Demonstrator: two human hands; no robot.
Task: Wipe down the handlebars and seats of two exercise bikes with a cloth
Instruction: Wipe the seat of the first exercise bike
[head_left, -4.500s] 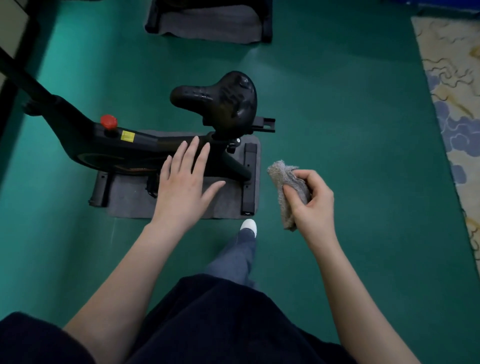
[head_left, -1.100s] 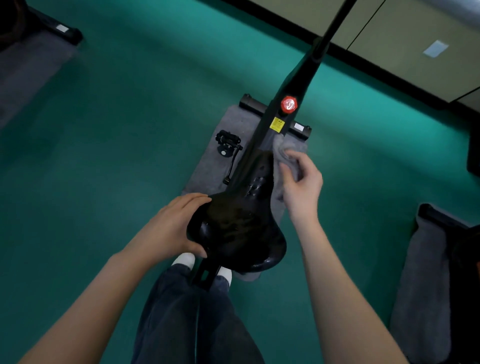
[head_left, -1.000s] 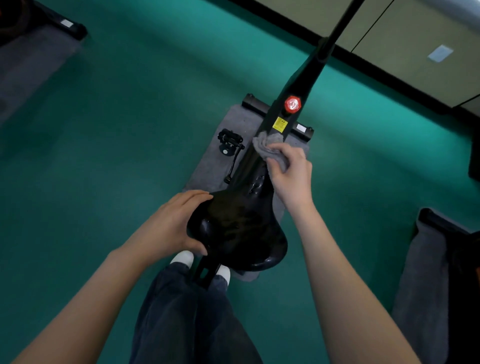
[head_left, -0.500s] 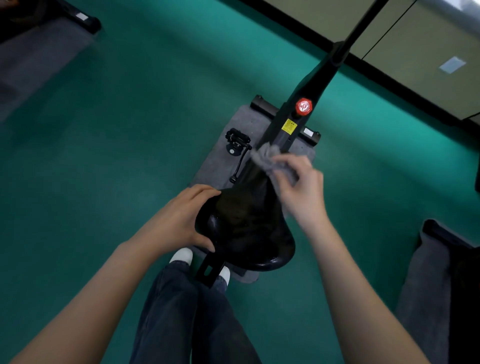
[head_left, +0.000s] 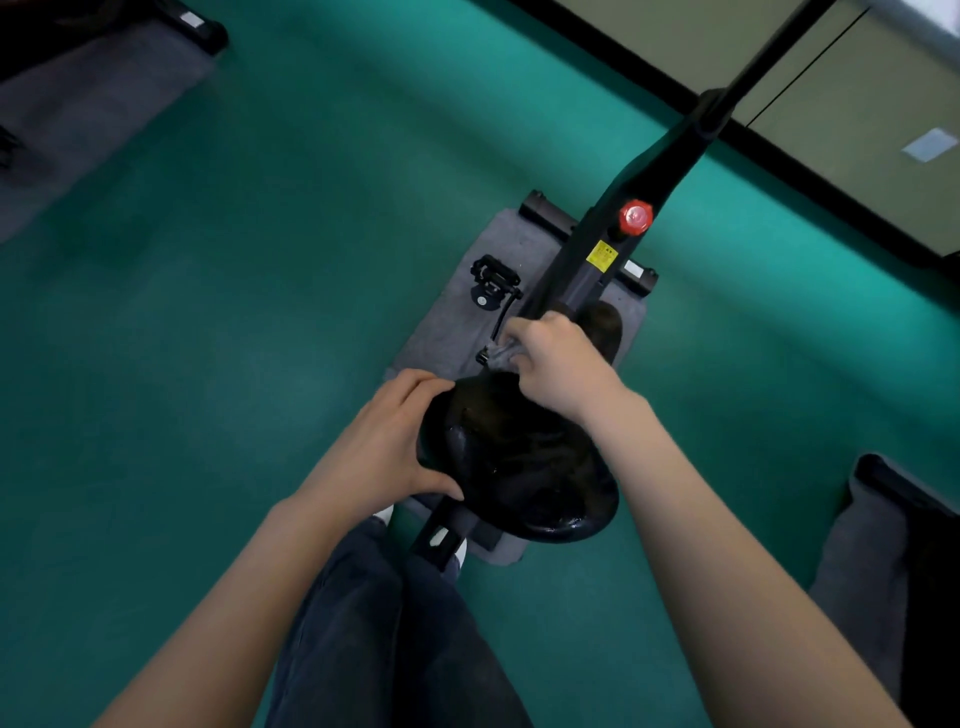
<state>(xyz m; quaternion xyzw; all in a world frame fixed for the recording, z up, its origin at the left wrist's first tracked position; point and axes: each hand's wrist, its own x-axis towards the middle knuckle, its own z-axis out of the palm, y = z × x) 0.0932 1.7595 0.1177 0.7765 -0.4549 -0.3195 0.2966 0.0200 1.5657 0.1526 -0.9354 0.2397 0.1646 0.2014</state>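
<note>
Two hands busy: left hand (head_left: 387, 441) still clasps seat (head_left: 519, 467), right hand (head_left: 558, 364) drags cloth (head_left: 501, 353) back.

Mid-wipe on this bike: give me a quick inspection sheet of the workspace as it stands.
Surface: green floor; grey mat under the bike.
Job's things: seat, black and glossy; cloth at the seat's narrow end; handlebars out of view.
Clutter: nothing seen.
Hands: left hand grips the seat's left edge; right hand holds the cloth.
Cables: nothing seen.
Surroundings: red knob and pedal on the bike; second mat upper left; wall upper right.
</note>
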